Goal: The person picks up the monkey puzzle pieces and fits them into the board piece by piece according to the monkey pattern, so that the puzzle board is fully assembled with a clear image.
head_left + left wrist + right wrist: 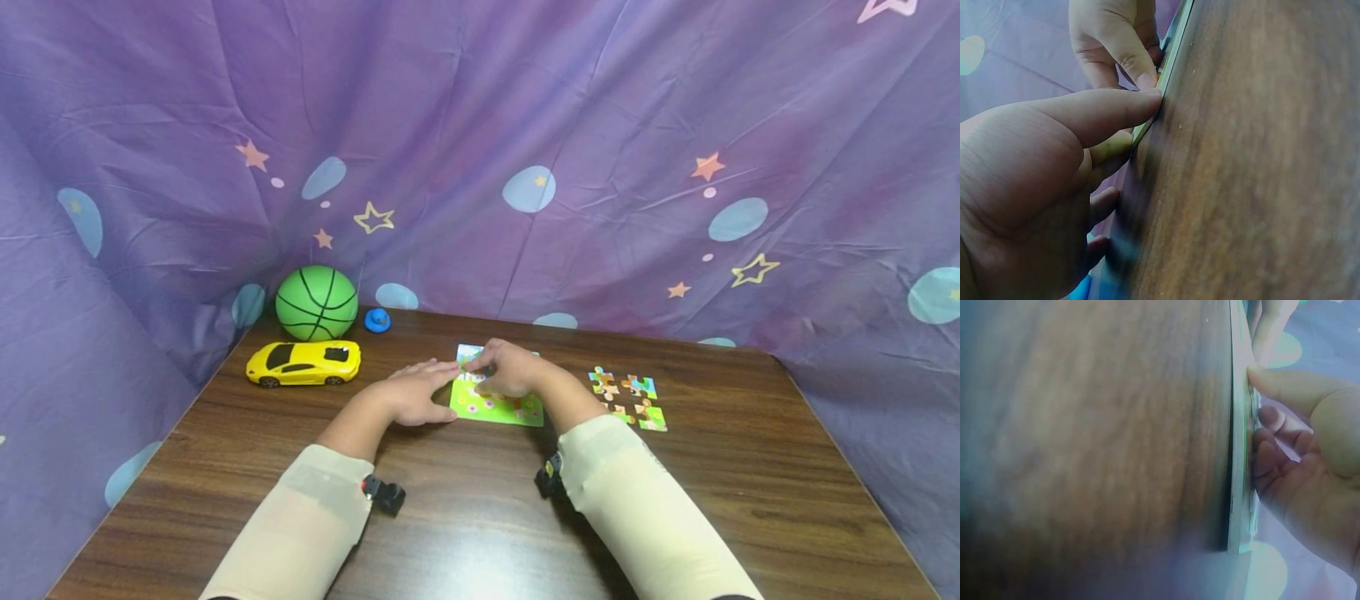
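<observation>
A flat puzzle board (480, 410) with a bright green lower part and a blue upper edge lies on the table in front of me. My left hand (415, 395) is at its left edge, fingers extended, with the thumb tip touching the near left side. From the right, my right hand (512, 369) reaches over the board and covers much of its upper middle. In the right wrist view its thumb (1294, 387) touches the board surface, and the other fingers (1266, 459) bend loosely against the board. No piece shows between them.
Several loose jigsaw pieces (651, 416) lie right of the board, partly behind my right forearm. At the back left are a green ball (317, 304) with black lines, a blue rubber duck (377, 320) and a yellow toy car (303, 363). A purple curtain (480, 150) surrounds the wooden table (480, 492).
</observation>
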Demonstrator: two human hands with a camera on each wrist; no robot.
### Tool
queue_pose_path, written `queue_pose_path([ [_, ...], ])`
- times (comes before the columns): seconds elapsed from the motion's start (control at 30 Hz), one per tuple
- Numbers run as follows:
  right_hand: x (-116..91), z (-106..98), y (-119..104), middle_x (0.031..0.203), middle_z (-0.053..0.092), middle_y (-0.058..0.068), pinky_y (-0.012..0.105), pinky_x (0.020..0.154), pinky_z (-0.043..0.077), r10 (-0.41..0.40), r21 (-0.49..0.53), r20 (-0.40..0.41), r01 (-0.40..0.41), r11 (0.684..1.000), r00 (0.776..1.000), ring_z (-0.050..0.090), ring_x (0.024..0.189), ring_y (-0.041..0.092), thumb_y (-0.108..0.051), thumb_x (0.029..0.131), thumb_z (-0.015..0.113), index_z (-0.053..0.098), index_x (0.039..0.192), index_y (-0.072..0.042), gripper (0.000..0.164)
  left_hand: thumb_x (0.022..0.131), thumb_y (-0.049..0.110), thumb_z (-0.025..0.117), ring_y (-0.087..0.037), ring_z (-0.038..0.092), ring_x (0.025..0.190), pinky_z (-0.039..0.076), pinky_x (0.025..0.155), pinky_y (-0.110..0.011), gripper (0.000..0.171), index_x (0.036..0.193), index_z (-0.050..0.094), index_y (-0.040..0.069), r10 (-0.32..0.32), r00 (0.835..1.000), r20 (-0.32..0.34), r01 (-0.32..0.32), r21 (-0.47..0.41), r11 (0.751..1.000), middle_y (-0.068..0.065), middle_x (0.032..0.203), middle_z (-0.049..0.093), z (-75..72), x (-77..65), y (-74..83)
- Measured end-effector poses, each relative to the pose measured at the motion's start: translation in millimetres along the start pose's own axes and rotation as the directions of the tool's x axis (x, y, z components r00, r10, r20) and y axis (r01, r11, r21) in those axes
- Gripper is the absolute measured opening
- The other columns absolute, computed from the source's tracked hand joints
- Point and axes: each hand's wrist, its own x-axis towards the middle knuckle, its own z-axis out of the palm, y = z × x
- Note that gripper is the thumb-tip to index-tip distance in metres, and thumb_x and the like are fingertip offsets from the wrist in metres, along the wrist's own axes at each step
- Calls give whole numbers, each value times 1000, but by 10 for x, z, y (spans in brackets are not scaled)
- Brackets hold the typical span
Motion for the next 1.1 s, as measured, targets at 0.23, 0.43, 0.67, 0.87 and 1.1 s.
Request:
queue_pose_path([
  [0.23, 19, 5, 33, 127, 63, 0, 48, 105, 55, -27, 1, -20, 27, 1000, 999, 60, 114, 21, -24, 94, 83, 73, 138, -32, 45, 102, 53, 65, -34, 11, 170, 12, 136, -66, 83, 171, 29, 24, -9, 1000, -1, 9, -1, 1000, 3, 181, 20, 5, -6, 3],
  [0.43, 33, 0, 38, 134, 63, 2, 51, 108, 54, -25, -25, -11, 24, 999, 1000, 61, 117, 23, -26, 94, 82, 75, 136, -32, 43, 102, 52, 65, -33, 12, 170, 13, 136, -66, 83, 171, 29, 25, -11, 1000, 3, 11, 6, 1000, 4, 181, 21, -4, -6, 14],
  [0.67, 28, -18, 3, 141, 62, 6, 57, 114, 52, -14, -31, 7, 15, 999, 1000, 62, 125, 28, -28, 95, 81, 73, 139, -30, 44, 103, 52, 65, -33, 11, 170, 12, 136, -65, 83, 172, 27, 25, -12, 1000, 5, 12, 14, 1000, 5, 181, 20, -6, 0, 10],
  [0.87, 31, -13, -9, 141, 62, 6, 57, 115, 52, -2, -31, -2, 2, 1000, 1000, 62, 125, 28, -27, 96, 80, 73, 138, -31, 43, 103, 51, 65, -34, 13, 170, 13, 136, -65, 81, 171, 30, 23, 4, 1000, -7, -4, 20, 1000, 3, 181, 22, -13, -5, 9],
  [1.1, 9, 10, -21, 140, 63, 6, 58, 113, 52, 18, -11, -16, -18, 1000, 1000, 62, 124, 29, -25, 96, 80, 74, 138, -31, 42, 103, 50, 65, -35, 12, 170, 12, 136, -65, 77, 169, 34, 26, 14, 1000, -2, -14, 9, 1000, 5, 181, 22, -14, -20, 24],
])
